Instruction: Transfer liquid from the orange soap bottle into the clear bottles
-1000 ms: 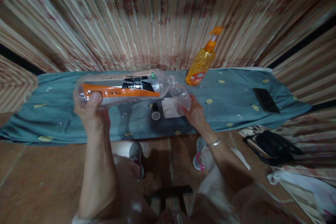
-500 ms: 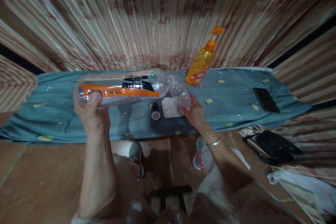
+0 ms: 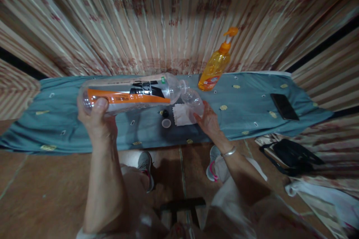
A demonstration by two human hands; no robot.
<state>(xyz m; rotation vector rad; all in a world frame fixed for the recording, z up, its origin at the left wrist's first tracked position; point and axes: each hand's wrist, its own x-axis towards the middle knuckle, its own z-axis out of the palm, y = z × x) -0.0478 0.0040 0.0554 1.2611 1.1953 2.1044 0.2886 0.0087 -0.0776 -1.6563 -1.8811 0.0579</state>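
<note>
My left hand [image 3: 98, 117] is wrapped round the base end of a large clear plastic bottle [image 3: 151, 93] with an orange and black label. The bottle lies nearly level in the air, its open neck pointing right. Its mouth meets a small clear plastic container [image 3: 193, 101], which looks like a small bottle or cup and is tilted towards it. My right hand [image 3: 208, 121] grips that container near its lower right end. Below the two sits a white cloth or tissue with a scalloped edge [image 3: 182, 115]. Beside it lie a small black cap [image 3: 165, 113] and a round translucent lid [image 3: 166, 123].
On the teal patterned cloth [image 3: 241, 112] stands an orange pump bottle [image 3: 214, 69], behind my right hand. A black phone [image 3: 284, 106] lies at the right end. Pleated curtains [image 3: 157, 26] hang behind. A black bag [image 3: 291, 155] is low on the right.
Almost nothing differs. The large bottle and my left hand have shifted very slightly to the left; my right hand holds still.
</note>
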